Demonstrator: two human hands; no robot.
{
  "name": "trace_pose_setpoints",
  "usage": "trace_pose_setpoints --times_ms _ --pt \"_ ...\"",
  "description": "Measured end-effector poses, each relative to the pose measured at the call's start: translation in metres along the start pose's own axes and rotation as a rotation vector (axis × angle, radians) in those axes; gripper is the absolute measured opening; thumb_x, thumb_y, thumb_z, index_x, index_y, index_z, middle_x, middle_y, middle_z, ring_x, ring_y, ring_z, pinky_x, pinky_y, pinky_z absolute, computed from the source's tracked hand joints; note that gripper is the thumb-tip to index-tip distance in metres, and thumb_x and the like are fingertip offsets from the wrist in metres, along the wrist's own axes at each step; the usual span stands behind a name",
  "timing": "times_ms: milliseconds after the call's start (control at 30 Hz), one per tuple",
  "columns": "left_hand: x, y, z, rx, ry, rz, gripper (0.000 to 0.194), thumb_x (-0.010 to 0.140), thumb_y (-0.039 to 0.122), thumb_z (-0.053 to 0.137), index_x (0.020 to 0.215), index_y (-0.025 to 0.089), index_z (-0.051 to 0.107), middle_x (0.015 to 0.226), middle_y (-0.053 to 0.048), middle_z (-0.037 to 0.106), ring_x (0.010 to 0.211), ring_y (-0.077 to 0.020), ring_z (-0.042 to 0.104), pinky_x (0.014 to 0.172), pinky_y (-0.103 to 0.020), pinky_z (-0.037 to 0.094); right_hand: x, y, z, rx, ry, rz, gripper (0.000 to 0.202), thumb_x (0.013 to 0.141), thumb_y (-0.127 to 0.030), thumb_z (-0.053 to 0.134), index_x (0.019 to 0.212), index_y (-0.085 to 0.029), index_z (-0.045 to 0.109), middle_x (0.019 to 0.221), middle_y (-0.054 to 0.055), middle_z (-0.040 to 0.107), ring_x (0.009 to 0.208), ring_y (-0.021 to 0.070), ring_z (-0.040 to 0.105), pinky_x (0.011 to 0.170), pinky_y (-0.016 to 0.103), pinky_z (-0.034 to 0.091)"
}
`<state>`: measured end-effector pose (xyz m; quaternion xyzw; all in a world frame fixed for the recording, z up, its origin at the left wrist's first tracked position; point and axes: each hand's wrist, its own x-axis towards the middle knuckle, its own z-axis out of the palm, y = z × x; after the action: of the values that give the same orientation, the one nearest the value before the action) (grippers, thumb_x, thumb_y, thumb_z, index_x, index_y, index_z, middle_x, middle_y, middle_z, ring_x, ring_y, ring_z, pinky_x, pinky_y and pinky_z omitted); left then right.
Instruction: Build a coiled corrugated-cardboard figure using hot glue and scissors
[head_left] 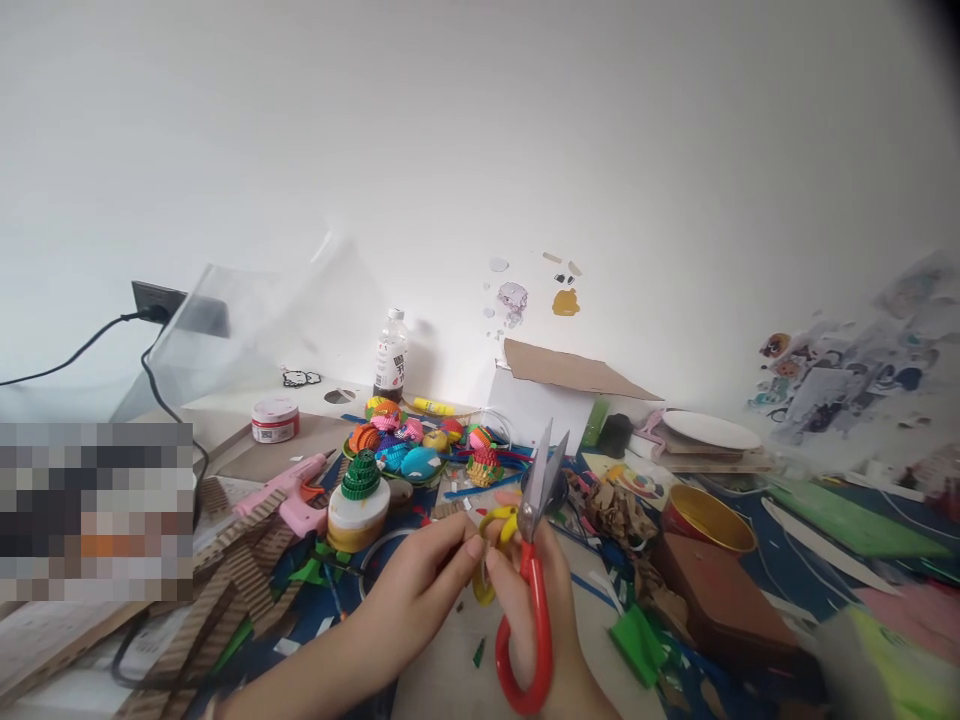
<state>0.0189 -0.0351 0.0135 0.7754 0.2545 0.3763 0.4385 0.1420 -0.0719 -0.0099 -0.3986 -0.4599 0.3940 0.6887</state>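
Red-handled scissors [536, 530] are held in my right hand [551, 590], their blades pointing up and slightly parted. The large red loop hangs in front of that palm. My left hand [424, 570] is closed in a pinch, its fingertips meeting the right fingers. Between both hands is a curled yellow strip [484, 588], partly hidden by fingers. Just beyond the hands sit small corrugated-paper balls and figures [390, 435], bunched in several colours. Left of them, a green coiled cone [361, 475] stands on a white-topped round tub [358, 515].
A pink glue gun [289, 495] lies at left among corrugated cardboard strips [251, 580]. A drink bottle [391, 355] stands by the wall. On the right are a red-and-yellow bowl [709, 518], a brown box [720, 600] and green paper scraps [637, 640].
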Motion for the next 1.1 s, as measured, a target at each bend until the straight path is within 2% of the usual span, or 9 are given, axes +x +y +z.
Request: trace_pose_setpoints --times_ms 233,400,467,567,667,767,900,1100 --pt "-0.001 0.007 -0.003 0.01 -0.032 -0.029 0.028 0.089 0.036 0.034 0.068 0.019 0.042 0.065 0.003 0.042 0.061 -0.0134 0.039 0.057 -0.025 0.032 0.002 -0.003 -0.001 -0.065 0.026 -0.031 0.034 0.069 -0.016 0.063 0.101 -0.022 0.053 0.081 -0.001 0.058 0.075 0.0156 0.059 0.073 0.028 0.049" --pt "-0.001 0.004 -0.002 0.088 -0.037 -0.011 0.029 0.088 0.035 0.034 0.065 0.019 0.042 0.063 0.002 0.042 0.059 -0.0132 0.039 0.056 -0.025 0.032 0.005 -0.006 0.0 -0.06 0.058 -0.004 0.033 0.066 -0.019 0.065 0.097 -0.022 0.055 0.082 0.0 0.058 0.076 0.0168 0.059 0.074 0.03 0.049" --pt "-0.001 0.001 -0.003 0.102 0.017 0.014 0.028 0.088 0.033 0.035 0.064 0.02 0.041 0.062 0.003 0.042 0.059 -0.0131 0.038 0.055 -0.024 0.031 0.005 -0.005 -0.002 -0.045 0.009 -0.006 0.033 0.067 -0.024 0.067 0.098 -0.023 0.054 0.078 0.0 0.056 0.069 0.0154 0.056 0.066 0.027 0.048" --pt "0.001 -0.002 -0.008 0.091 0.186 0.036 0.026 0.088 0.032 0.037 0.065 0.02 0.042 0.062 0.003 0.04 0.058 -0.0127 0.036 0.053 -0.024 0.03 0.004 0.0 -0.005 -0.044 -0.111 -0.019 0.043 0.069 -0.036 0.067 0.107 -0.024 0.052 0.076 -0.001 0.052 0.062 0.0138 0.051 0.057 0.024 0.043" --pt "0.001 0.0 -0.017 0.032 0.355 0.031 0.027 0.088 0.033 0.039 0.064 0.02 0.042 0.06 0.005 0.038 0.056 -0.0117 0.035 0.051 -0.023 0.029 0.001 0.005 -0.004 -0.106 -0.2 0.028 0.05 0.068 -0.042 0.066 0.114 -0.025 0.052 0.078 -0.001 0.051 0.063 0.0135 0.048 0.055 0.023 0.04" --pt "0.001 0.004 -0.021 -0.034 0.424 0.023 0.027 0.087 0.033 0.041 0.063 0.02 0.042 0.059 0.005 0.039 0.054 -0.011 0.035 0.049 -0.022 0.029 -0.003 0.005 0.0 -0.161 -0.311 0.058 0.055 0.066 -0.042 0.068 0.116 -0.024 0.052 0.08 0.0 0.052 0.064 0.0135 0.047 0.057 0.024 0.04" --pt "0.001 0.007 -0.018 -0.095 0.417 0.004 0.027 0.085 0.033 0.044 0.061 0.02 0.043 0.059 0.004 0.043 0.053 -0.0103 0.037 0.047 -0.021 0.029 -0.004 -0.002 0.007 -0.201 -0.434 0.041 0.053 0.068 -0.04 0.067 0.117 -0.022 0.053 0.08 0.0 0.051 0.061 0.0123 0.042 0.056 0.024 0.038" --pt "0.0 0.006 -0.009 -0.263 0.304 -0.049 0.031 0.083 0.04 0.045 0.06 0.021 0.038 0.049 0.007 0.041 0.045 -0.0088 0.039 0.044 -0.02 0.031 -0.004 0.004 0.008 -0.194 -0.378 -0.051 0.052 0.071 -0.048 0.06 0.115 -0.02 0.055 0.078 0.002 0.051 0.064 0.0153 0.044 0.056 0.025 0.04"
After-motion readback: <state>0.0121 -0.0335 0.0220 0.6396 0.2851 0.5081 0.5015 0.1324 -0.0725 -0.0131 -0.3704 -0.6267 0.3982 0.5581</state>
